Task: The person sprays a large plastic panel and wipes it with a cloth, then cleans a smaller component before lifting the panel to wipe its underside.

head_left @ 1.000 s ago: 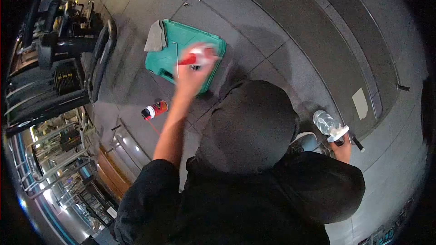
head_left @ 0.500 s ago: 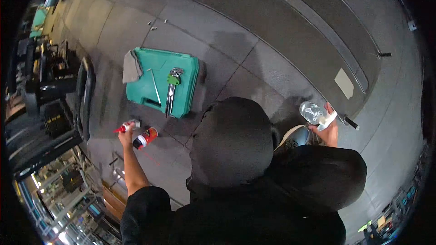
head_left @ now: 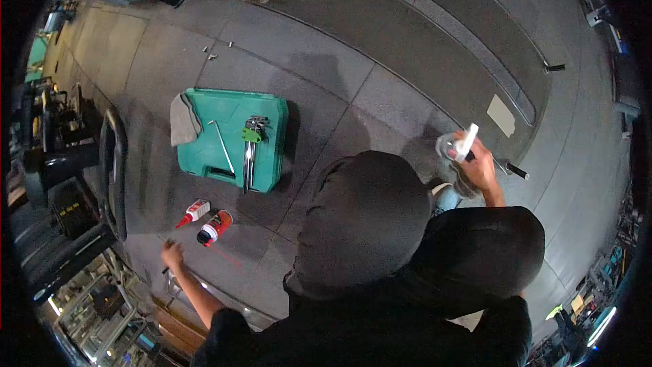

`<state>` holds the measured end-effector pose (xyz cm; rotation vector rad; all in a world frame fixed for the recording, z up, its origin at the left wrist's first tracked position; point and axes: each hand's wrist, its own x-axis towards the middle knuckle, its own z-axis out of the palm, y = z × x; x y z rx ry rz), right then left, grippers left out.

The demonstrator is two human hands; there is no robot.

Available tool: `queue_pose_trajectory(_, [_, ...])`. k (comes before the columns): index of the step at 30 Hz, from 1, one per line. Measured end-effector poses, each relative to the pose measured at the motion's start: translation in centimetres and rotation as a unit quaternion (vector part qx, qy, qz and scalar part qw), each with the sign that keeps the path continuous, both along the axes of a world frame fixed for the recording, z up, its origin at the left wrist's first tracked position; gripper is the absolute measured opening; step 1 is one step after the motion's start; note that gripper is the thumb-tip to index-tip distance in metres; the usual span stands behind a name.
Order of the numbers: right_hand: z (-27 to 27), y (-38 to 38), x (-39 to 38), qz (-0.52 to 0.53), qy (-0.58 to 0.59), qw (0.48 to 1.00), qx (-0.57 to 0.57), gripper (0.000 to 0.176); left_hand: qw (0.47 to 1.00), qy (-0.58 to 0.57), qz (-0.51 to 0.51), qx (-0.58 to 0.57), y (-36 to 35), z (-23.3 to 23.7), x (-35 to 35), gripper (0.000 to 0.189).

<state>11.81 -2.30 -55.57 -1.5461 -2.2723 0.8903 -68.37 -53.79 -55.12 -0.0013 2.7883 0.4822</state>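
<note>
My right hand [head_left: 479, 165] grips a clear spray bottle [head_left: 446, 146] with a white trigger head, holding it above the floor beside my shoe. My left hand [head_left: 173, 256] is off to the left, a little blurred, with nothing seen in its fingers, which look loosely apart. Just beyond it lies a white squeeze bottle [head_left: 197, 211] with a red nozzle. Beside that is a red can [head_left: 216, 227] with a black and white cap. A green tool case [head_left: 204, 119] holds on its lid a hex key set [head_left: 252, 136], a thin metal rod [head_left: 222, 146] and a grey cloth [head_left: 184, 121].
Several small metal pieces [head_left: 212, 56] lie on the tiled floor past the case. A long dark board [head_left: 380, 27] with metal rails runs along the far right, with a beige sheet [head_left: 501, 116] on it. Black gym equipment [head_left: 112, 177] stands at the left.
My left hand has let go of the squeeze bottle, now on the floor, and pulled back toward me. My right hand has raised and turned the spray bottle. The view has shifted slightly.
</note>
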Motion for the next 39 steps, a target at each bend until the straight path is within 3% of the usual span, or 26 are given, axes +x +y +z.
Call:
queue_pose_trajectory(1, [0.7, 1.2, -1.2, 0.034, -0.004, 0.999, -0.007, 0.042, 0.976, 0.158, -0.031, -0.145, 0.8, 2.7, 1.1, 0.039])
queue_pose_trajectory(3, [1.9, 3.3, -4.5, 0.059, -0.010, 0.997, -0.047, 0.042, 0.907, 0.419, -0.022, 0.037, 12.8, 9.3, 11.5, 0.027])
queue_pose_trajectory(5, [2.2, 5.2, -8.1, 0.099, -0.012, 0.995, -0.033, 0.044, 0.871, 0.403, -0.192, 0.207, 22.3, 10.6, 18.2, 0.022])
queue_pose_trajectory(6, [2.4, 6.1, -10.1, 0.106, 0.013, 0.994, -0.030, 0.045, 0.878, 0.266, -0.209, 0.339, 28.0, 10.8, 22.7, 0.020])
queue_pose_trajectory(8, [2.2, 6.7, -13.6, 0.110, 0.061, 0.992, -0.028, 0.044, 0.886, 0.061, -0.389, 0.245, 35.9, 9.4, 27.6, 0.036])
queue_pose_trajectory(9, [2.1, 6.9, -15.0, 0.108, 0.081, 0.991, -0.025, 0.043, 0.781, 0.024, -0.517, 0.348, 40.1, 6.1, 29.1, 0.052])
queue_pose_trajectory(10, [1.9, 7.2, -16.1, 0.109, 0.102, 0.987, -0.056, 0.044, 0.724, -0.082, -0.564, 0.387, 43.9, 6.2, 32.0, 0.067])
queue_pose_trajectory(11, [1.7, 7.2, -17.0, 0.103, 0.116, 0.985, -0.072, 0.045, 0.650, -0.096, -0.626, 0.419, 46.8, 2.8, 33.4, 0.088])
queue_pose_trajectory(12, [1.2, 7.1, -17.8, 0.104, 0.123, 0.986, -0.046, 0.046, 0.635, -0.129, -0.638, 0.417, 49.4, 1.4, 35.3, 0.093])
queue_pose_trajectory(15, [1.2, 7.3, -19.7, 0.104, 0.120, 0.980, -0.119, 0.040, 0.610, -0.219, -0.656, 0.386, 53.8, 0.2, 39.8, 0.099])
queue_pose_trajectory(16, [-0.6, 7.7, -20.0, 0.166, 0.187, 0.968, -0.021, 0.036, 0.630, -0.299, -0.615, 0.368, 54.3, -0.9, 40.9, 0.083])
queue_pose_trajectory(17, [-2.1, 7.5, -20.0, 0.163, 0.194, 0.967, -0.016, 0.038, 0.633, -0.297, -0.615, 0.364, 54.6, -1.7, 41.0, 0.083])
queue_pose_trajectory(19, [-2.9, 7.6, -20.7, 0.114, 0.221, 0.959, -0.138, 0.037, 0.633, -0.371, -0.570, 0.371, 55.4, -1.3, 40.9, 0.064])
queue_pose_trajectory(20, [-4.1, 7.2, -21.2, 0.113, 0.247, 0.957, -0.103, 0.037, 0.665, -0.402, -0.543, 0.319, 55.5, -0.3, 40.6, 0.043])
queue_pose_trajectory(21, [-5.0, 6.7, -21.6, 0.110, 0.271, 0.954, -0.070, 0.037, 0.665, -0.402, -0.546, 0.313, 55.3, -0.3, 40.3, 0.043])
queue_pose_trajectory(24, [-3.9, 6.4, -21.4, 0.081, 0.252, 0.940, -0.217, 0.036, 0.678, -0.375, -0.525, 0.352, 54.4, -1.4, 39.6, 0.028])
queue_pose_trajectory(26, [-3.8, 6.5, -20.5, 0.078, 0.249, 0.928, -0.267, 0.037, 0.678, -0.365, -0.546, 0.329, 54.8, -1.0, 38.6, 0.027])
queue_pose_trajectory(28, [-3.4, 6.3, -17.8, -0.007, 0.316, 0.913, -0.258, 0.028, 0.684, -0.369, -0.560, 0.287, 55.7, 0.3, 38.1, 0.022])
queue_pose_trajectory(30, [-3.8, 6.7, -13.9, -0.074, 0.258, 0.936, -0.228, 0.023, 0.697, -0.364, -0.555, 0.270, 57.2, -0.2, 37.5, 0.021])
queue_pose_trajectory(33, [-5.6, 7.4, -7.3, -0.196, 0.260, 0.905, -0.273, 0.019, 0.730, -0.360, -0.527, 0.246, 58.9, 0.2, 37.2, 0.026])
queue_pose_trajectory(35, [-5.5, 8.5, -4.1, -0.223, 0.235, 0.910, -0.258, 0.018, 0.772, -0.232, -0.569, 0.161, 59.5, 0.7, 37.1, 0.027])
queue_pose_trajectory(36, [-4.8, 9.3, -3.2, -0.225, 0.231, 0.911, -0.259, 0.018, 0.757, -0.151, -0.606, 0.192, 59.7, 0.9, 37.2, 0.029])
queue_pose_trajectory(39, [-3.2, 12.6, -1.3, -0.211, 0.213, 0.919, -0.257, 0.019, 0.807, -0.150, -0.540, 0.187, 60.5, 1.2, 37.2, 0.032])
